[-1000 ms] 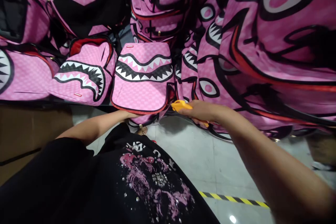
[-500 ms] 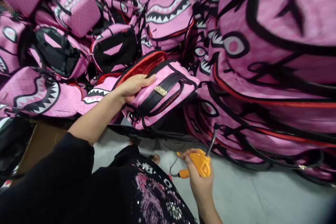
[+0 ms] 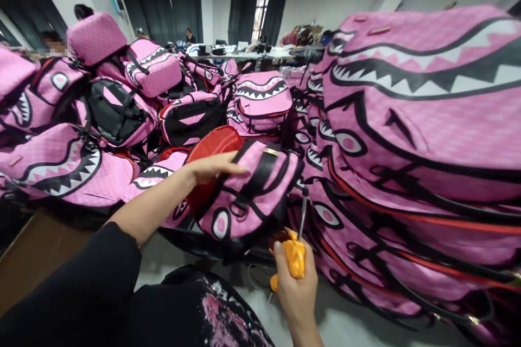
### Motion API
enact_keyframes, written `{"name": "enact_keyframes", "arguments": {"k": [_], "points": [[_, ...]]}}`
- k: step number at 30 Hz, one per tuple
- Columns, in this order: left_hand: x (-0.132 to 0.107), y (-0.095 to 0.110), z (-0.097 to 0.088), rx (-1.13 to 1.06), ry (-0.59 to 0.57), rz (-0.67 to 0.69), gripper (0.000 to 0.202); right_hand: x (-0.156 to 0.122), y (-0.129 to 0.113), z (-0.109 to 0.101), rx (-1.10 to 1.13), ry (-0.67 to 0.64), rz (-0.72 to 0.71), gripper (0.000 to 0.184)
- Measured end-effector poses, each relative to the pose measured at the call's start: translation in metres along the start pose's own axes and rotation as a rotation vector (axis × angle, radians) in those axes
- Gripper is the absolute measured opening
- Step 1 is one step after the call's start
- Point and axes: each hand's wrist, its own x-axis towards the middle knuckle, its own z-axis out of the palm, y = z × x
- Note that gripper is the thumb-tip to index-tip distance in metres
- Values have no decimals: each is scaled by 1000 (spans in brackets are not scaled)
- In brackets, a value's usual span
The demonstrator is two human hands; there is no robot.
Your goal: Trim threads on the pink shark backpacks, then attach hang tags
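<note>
My left hand [image 3: 214, 167] grips the top of a pink backpack [image 3: 248, 195] with shark eyes, black straps and a red lining, holding it tilted up off the pile. Just below it my right hand [image 3: 296, 287] is closed around a yellow-handled tool [image 3: 293, 257] with a thin metal nozzle [image 3: 303, 211] pointing up at the backpack's right side. A thin cable trails from the tool's base. My black top with pink print fills the lower left.
Many pink shark-mouth backpacks [image 3: 423, 135] are heaped on the right and on the left [image 3: 61, 162]. A brown cardboard box [image 3: 36, 249] sits lower left. Grey floor [image 3: 366, 325] lies below. Tables and people [image 3: 189, 35] are far behind.
My left hand has lifted the backpack off the pile and turned it upright. My right hand with the yellow tool dropped, then rose toward the bag. My head has tilted up.
</note>
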Motion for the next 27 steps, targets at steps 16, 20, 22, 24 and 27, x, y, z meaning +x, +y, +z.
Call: {"name": "enact_keyframes", "arguments": {"k": [16,20,22,24,27], "points": [[41,-61,43,-347,-24,37,47,-23,-25,-2,-140,493,56,50],[47,-63,47,-382,-78,-40,46,-36,-29,4,-193,540,65,45],[48,-59,43,-372,-81,-65,45,-40,-27,8,-193,559,79,44],[47,-52,33,-353,-84,-59,44,-43,-24,13,-138,547,88,45],[44,-38,3,-309,-25,-2,40,-43,-18,22,-43,481,75,43]]}}
